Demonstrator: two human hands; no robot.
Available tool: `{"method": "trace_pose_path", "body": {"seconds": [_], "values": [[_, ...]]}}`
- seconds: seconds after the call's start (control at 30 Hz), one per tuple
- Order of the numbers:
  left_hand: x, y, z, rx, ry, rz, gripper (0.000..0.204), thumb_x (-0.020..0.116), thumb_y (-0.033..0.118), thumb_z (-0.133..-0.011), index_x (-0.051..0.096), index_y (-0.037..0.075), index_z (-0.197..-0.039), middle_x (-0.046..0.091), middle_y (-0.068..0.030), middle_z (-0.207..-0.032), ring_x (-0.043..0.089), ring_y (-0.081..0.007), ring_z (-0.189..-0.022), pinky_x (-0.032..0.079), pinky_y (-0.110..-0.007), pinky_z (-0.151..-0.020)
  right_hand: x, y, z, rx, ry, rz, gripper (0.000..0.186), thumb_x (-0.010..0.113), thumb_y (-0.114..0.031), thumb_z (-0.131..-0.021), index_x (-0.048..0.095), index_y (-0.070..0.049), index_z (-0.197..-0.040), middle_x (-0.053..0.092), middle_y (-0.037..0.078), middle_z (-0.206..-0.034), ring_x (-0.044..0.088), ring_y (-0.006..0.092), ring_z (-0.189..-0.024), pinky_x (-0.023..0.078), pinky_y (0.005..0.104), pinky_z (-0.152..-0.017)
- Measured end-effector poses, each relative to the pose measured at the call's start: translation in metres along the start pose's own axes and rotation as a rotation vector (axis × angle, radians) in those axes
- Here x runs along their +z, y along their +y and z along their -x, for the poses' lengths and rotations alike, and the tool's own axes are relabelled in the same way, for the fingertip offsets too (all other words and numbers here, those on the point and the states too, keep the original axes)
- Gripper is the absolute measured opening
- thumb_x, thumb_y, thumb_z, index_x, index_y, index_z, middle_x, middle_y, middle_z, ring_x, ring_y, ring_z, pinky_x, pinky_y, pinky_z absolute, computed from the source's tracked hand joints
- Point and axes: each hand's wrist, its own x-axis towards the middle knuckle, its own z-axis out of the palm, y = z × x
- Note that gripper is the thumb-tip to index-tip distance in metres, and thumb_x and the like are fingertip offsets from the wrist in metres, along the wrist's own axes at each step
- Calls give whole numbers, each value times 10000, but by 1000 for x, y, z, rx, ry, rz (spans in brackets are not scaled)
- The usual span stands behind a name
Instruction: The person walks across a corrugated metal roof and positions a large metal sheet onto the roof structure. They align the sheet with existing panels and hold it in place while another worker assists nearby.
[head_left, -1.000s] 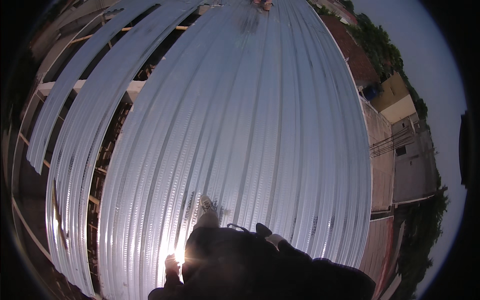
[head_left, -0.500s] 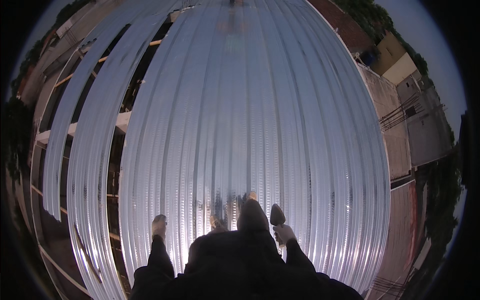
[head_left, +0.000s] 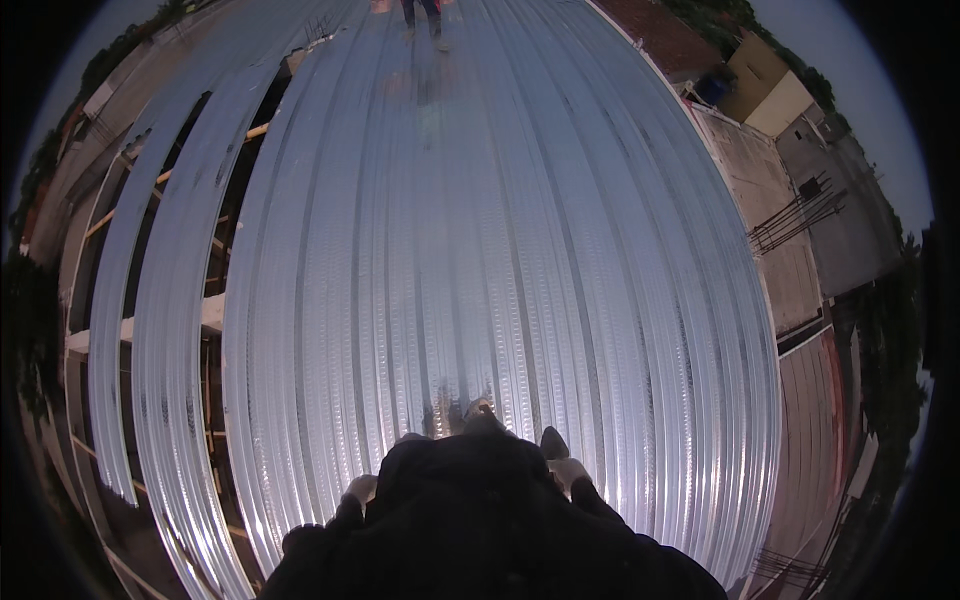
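Observation:
Low in the view, my right hand (head_left: pixel 568 472) is closed round a small trowel; its dark, leaf-shaped blade (head_left: pixel 553 442) points away from me. The grip itself is hidden by the hand. My left hand (head_left: pixel 362 487) hangs close against my dark clothing, above the metal sheets. Its fingers are too small and partly covered to make out, and I see nothing in it. Beneath me lies a broad deck of shiny ribbed metal sheets (head_left: pixel 450 250). The tip of one shoe (head_left: pixel 480 408) shows on the deck just ahead of my body.
On the left, two loose sheet strips (head_left: pixel 165 350) lie with open gaps between them, crossed by beams (head_left: pixel 212 312) below. Another person (head_left: pixel 425 18) stands at the far end. Beyond the right edge are walls and protruding rebar (head_left: pixel 795 218).
I have moved forward over the deck, and the far person's legs have come into view. My left hand has drawn in toward my body. The trowel stays in my right hand.

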Motion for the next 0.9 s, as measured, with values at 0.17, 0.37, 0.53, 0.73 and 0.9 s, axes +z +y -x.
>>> {"method": "trace_pose_path", "body": {"seconds": [0.17,0.37,0.53,0.73,0.9], "values": [[-57,63,-111,-27,158,53,323,619,291,-975,728,49,-1160,740,-231,-1161,696,-453,-1097,569,-524,-952,-53,-184,-26,-315,1,-60,206,716,-212,-954,614,-37,-994,620,45,-792,605,161,-607,537,350,-540],[-164,35,-179,-562,548,840,286,677,228,-955,724,46,-1171,742,-149,-1077,700,-290,-950,565,-419,-889,-40,-334,-45,-362,41,60,207,718,-204,-950,620,-31,-1007,624,49,-803,617,170,-613,536,357,-541],[-221,-38,-211,-548,500,605,266,599,201,-986,739,97,-1188,731,-105,-1110,688,-260,-988,549,-420,-862,0,-339,-121,-179,10,40,241,760,-218,-940,686,-16,-1048,656,54,-754,645,185,-595,552,371,-524],[-270,-69,-288,-769,186,946,141,587,230,-1032,664,123,-981,622,-11,-890,616,-161,-801,474,-468,-684,89,-406,-135,-95,37,416,202,754,-214,-965,709,-24,-1017,658,75,-755,633,195,-578,551,379,-533],[-400,-98,-365,-267,471,124,174,637,212,-970,697,59,-1028,660,-40,-871,645,-177,-788,531,-381,-749,146,-536,-131,-191,-69,591,227,732,-245,-987,696,-21,-1003,648,64,-756,621,179,-569,543,365,-540]]}}
